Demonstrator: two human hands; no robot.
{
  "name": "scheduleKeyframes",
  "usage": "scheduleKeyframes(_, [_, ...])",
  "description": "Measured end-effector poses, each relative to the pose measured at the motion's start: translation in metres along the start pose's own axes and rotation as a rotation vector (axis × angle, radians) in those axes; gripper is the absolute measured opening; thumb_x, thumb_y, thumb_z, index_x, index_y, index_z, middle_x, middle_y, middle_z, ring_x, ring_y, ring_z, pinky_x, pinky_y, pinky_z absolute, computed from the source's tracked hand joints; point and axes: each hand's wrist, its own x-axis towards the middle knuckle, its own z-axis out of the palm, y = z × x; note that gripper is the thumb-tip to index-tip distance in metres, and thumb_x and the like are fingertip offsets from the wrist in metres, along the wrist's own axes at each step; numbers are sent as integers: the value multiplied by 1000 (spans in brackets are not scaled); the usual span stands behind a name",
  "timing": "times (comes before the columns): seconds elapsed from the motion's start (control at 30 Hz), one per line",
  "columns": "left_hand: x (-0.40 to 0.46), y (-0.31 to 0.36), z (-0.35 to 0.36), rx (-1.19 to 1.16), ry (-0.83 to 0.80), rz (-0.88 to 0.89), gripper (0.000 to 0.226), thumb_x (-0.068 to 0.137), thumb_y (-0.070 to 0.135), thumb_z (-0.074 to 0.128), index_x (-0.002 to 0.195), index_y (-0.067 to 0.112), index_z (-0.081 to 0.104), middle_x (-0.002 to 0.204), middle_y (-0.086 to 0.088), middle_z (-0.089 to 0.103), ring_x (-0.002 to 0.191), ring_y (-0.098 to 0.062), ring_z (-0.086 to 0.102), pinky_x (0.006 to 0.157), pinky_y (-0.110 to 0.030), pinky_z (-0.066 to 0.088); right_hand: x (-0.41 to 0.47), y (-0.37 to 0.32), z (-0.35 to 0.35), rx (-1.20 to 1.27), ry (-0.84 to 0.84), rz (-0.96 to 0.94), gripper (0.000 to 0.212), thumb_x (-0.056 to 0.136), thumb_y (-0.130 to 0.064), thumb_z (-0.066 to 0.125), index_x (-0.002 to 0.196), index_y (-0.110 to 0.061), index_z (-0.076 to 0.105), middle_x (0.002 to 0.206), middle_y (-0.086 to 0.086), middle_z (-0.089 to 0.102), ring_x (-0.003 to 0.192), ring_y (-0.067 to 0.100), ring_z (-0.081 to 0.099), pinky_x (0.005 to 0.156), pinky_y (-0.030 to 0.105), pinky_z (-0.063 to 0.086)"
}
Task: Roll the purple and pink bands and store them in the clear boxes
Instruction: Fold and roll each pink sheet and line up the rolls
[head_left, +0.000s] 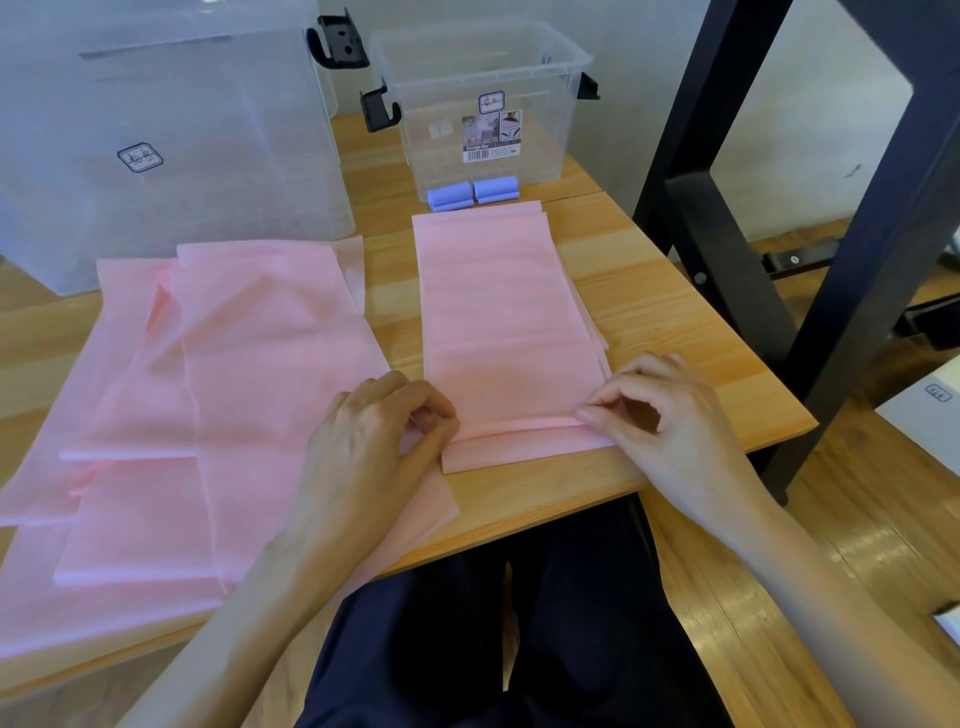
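A long pink band (498, 312) lies flat on the wooden table (675, 322), running away from me. Its near end is folded over into a low first turn. My left hand (374, 447) pinches that fold at its left end, and my right hand (670, 415) pinches it at the right end. A spread pile of more pink bands (208, 395) covers the table's left side. Two rolled purple bands (472, 193) sit in front of the small clear box (483, 104). A large clear box (171, 140) stands at the back left.
A black metal frame (737, 249) rises just right of the table. The table's front edge runs close to my lap. A white object (930, 410) lies at the right edge on the wooden floor.
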Motion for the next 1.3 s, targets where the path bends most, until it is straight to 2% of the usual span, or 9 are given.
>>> scheduleKeyframes(0.13, [0, 0, 2, 6, 52, 15, 8, 89, 30, 69, 83, 32, 64, 81, 16, 60, 79, -6, 52, 75, -13, 35, 1, 1, 0, 23, 7, 15, 24, 77, -45, 68, 85, -25, 77, 85, -11, 58, 90, 11, 46, 84, 28, 35])
scheduleKeyframes(0.27, [-4, -2, 2, 12, 44, 39, 10, 86, 42, 64, 84, 35, 70, 88, 18, 59, 83, -9, 53, 71, -20, 38, 6, 0, 4, 12, 43, 1, 13, 80, -36, 71, 84, -24, 73, 84, -12, 58, 89, 9, 46, 84, 28, 35])
scheduleKeyframes(0.43, [1, -5, 3, -8, 70, 36, 18, 87, 40, 59, 88, 33, 76, 87, 17, 56, 82, -9, 50, 68, -24, 40, 5, 2, 6, 16, 49, -14, 15, 79, -34, 73, 86, -21, 76, 86, -11, 59, 91, 11, 48, 86, 29, 37])
scheduleKeyframes(0.6, [3, -1, 1, -48, 95, 6, 8, 90, 24, 69, 93, 31, 69, 87, 24, 62, 84, -2, 57, 72, -24, 42, 8, 3, 8, -23, 84, -20, 15, 82, -30, 71, 90, -18, 77, 87, -6, 59, 91, 14, 47, 83, 29, 38])
scheduleKeyframes(0.7, [3, -3, 2, -19, 88, 25, 4, 90, 27, 70, 87, 29, 71, 90, 19, 61, 86, -9, 58, 70, -28, 44, 8, 1, 9, -32, 101, -38, 13, 84, -29, 70, 88, -17, 71, 87, -7, 59, 89, 15, 50, 81, 35, 44])
scheduleKeyframes(0.8, [3, -7, 3, 3, 68, 31, 7, 89, 30, 71, 95, 30, 75, 93, 18, 57, 89, -11, 56, 69, -28, 45, 6, 3, 8, -30, 95, -50, 17, 83, -32, 70, 87, -15, 71, 90, -6, 59, 92, 17, 53, 83, 37, 45])
scheduleKeyframes(1.0, [7, -8, 1, -7, 88, 27, 12, 93, 32, 66, 100, 31, 75, 90, 17, 60, 87, -13, 59, 69, -32, 48, 11, 5, 7, -46, 97, -25, 23, 84, -32, 66, 96, -15, 77, 93, -4, 58, 96, 16, 51, 85, 31, 43])
scheduleKeyframes(1.13, [11, -4, -1, 49, 110, 28, 5, 90, 26, 68, 91, 31, 67, 85, 16, 62, 81, -11, 59, 65, -22, 39, 15, 6, 10, -53, 110, -38, 13, 86, -27, 68, 90, -15, 71, 90, -7, 57, 91, 14, 51, 83, 35, 45])
scheduleKeyframes(1.3, [15, -7, -2, 92, 116, 34, 6, 90, 31, 71, 86, 27, 73, 88, 11, 60, 82, -14, 55, 65, -14, 30, 19, 9, 7, -56, 107, -40, 27, 82, -36, 68, 95, -15, 77, 92, -4, 58, 94, 17, 52, 85, 32, 43])
